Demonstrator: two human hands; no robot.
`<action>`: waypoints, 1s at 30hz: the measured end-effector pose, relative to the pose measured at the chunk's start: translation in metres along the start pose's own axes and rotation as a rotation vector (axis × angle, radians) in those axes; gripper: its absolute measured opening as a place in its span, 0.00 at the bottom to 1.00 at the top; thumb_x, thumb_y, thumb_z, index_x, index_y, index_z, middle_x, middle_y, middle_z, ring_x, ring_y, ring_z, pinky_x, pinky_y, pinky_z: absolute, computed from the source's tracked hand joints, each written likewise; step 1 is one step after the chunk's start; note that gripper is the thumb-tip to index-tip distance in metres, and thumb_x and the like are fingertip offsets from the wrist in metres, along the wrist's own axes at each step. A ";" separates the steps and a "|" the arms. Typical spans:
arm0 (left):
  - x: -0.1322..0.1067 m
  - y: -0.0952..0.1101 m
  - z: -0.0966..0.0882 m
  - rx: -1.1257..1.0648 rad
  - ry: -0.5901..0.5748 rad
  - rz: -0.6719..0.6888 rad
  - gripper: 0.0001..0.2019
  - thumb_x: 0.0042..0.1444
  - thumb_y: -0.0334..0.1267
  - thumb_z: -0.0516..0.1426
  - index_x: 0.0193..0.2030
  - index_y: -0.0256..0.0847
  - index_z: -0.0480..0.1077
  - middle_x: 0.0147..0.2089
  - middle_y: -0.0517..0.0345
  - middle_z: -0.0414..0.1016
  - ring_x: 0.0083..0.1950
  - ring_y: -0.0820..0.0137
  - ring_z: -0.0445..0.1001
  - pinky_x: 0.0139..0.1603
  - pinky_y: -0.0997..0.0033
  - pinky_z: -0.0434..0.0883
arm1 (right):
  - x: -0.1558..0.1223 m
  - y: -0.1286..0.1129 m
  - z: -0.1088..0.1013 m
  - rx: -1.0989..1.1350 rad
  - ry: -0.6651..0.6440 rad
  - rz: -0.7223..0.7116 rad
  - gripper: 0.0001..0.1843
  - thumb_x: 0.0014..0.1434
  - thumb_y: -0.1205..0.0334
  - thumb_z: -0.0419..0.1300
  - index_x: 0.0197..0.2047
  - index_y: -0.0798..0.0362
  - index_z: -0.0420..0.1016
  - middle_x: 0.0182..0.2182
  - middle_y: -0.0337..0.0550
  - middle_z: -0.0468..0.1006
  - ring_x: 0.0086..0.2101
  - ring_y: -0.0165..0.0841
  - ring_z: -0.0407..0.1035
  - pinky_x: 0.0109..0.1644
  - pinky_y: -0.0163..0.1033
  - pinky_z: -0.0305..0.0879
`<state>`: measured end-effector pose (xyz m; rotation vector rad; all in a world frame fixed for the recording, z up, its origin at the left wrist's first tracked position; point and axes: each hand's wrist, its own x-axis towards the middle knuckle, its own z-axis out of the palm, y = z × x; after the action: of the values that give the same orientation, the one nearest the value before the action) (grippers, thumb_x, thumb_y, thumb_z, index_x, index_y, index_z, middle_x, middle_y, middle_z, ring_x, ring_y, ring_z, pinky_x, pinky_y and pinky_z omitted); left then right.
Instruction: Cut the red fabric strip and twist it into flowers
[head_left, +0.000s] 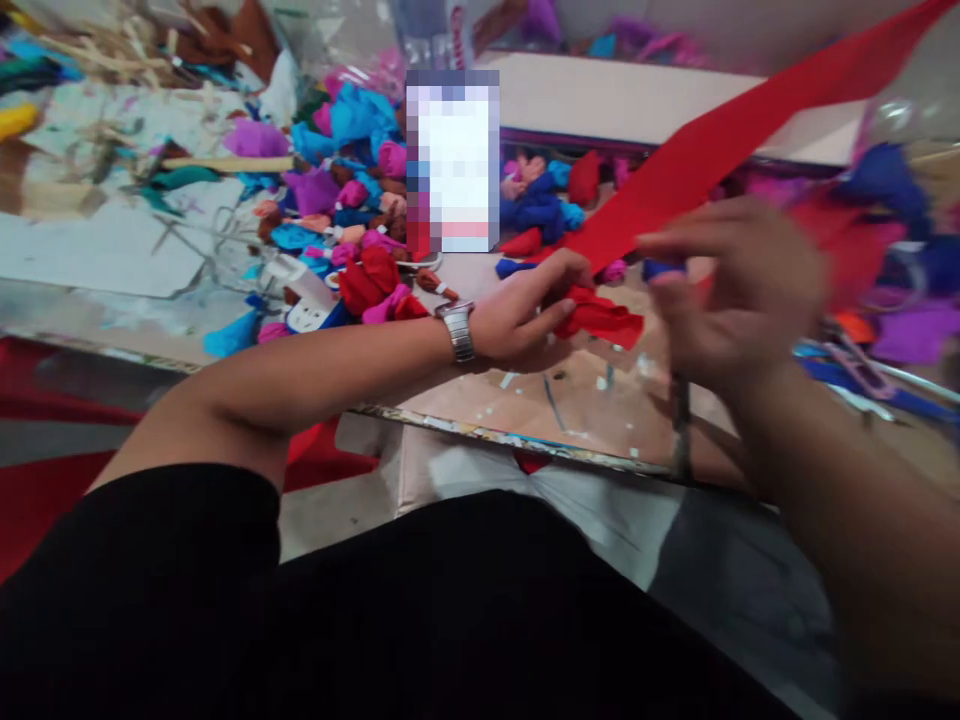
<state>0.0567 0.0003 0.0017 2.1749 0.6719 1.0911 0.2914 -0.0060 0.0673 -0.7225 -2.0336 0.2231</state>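
Note:
My left hand, with a metal watch on its wrist, is closed on a gathered bunch at the end of a long red crepe paper strip. The crumpled red end sticks out past the thumb. From there the strip stretches up to the far right. My right hand is raised just right of the bunch and is smeared by motion. Its thumb and index finger point left with a gap between them, and nothing held shows there. The other fingers are blurred.
A phone-like screen, pixelated, stands behind my left hand. Heaps of coloured paper bundles lie around it. A white power strip, paper sheets and a pale board are on the table. Scissors lie at the right.

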 end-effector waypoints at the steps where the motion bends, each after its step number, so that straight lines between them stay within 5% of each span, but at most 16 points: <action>1: 0.000 0.000 0.000 -0.001 0.004 -0.005 0.23 0.73 0.58 0.50 0.59 0.41 0.66 0.47 0.47 0.78 0.42 0.65 0.77 0.47 0.60 0.76 | -0.004 0.004 0.000 -0.035 -0.009 -0.003 0.21 0.69 0.40 0.64 0.54 0.45 0.82 0.48 0.47 0.83 0.51 0.41 0.78 0.59 0.54 0.75; 6: 0.000 0.003 -0.002 0.010 -0.001 -0.032 0.24 0.73 0.59 0.50 0.59 0.40 0.65 0.50 0.46 0.78 0.43 0.65 0.77 0.44 0.64 0.75 | -0.025 0.018 0.023 -0.039 -0.149 0.113 0.26 0.68 0.36 0.62 0.51 0.49 0.81 0.44 0.48 0.83 0.45 0.40 0.77 0.52 0.48 0.74; 17: 0.000 0.000 -0.002 -0.006 -0.017 0.015 0.19 0.74 0.56 0.54 0.59 0.43 0.65 0.46 0.52 0.74 0.39 0.69 0.76 0.38 0.68 0.73 | -0.032 0.009 0.023 0.097 -0.065 0.274 0.23 0.68 0.39 0.66 0.44 0.53 0.84 0.38 0.44 0.85 0.38 0.32 0.77 0.45 0.38 0.71; 30: -0.001 0.002 -0.004 -0.001 -0.002 -0.002 0.18 0.75 0.55 0.51 0.58 0.42 0.65 0.47 0.51 0.75 0.42 0.69 0.77 0.43 0.66 0.75 | -0.030 0.009 0.021 0.127 -0.046 0.181 0.16 0.67 0.46 0.69 0.38 0.52 0.84 0.37 0.42 0.85 0.38 0.33 0.78 0.46 0.40 0.70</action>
<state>0.0530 -0.0004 0.0043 2.1737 0.6716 1.0876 0.2896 -0.0131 0.0301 -0.8287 -1.9783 0.4729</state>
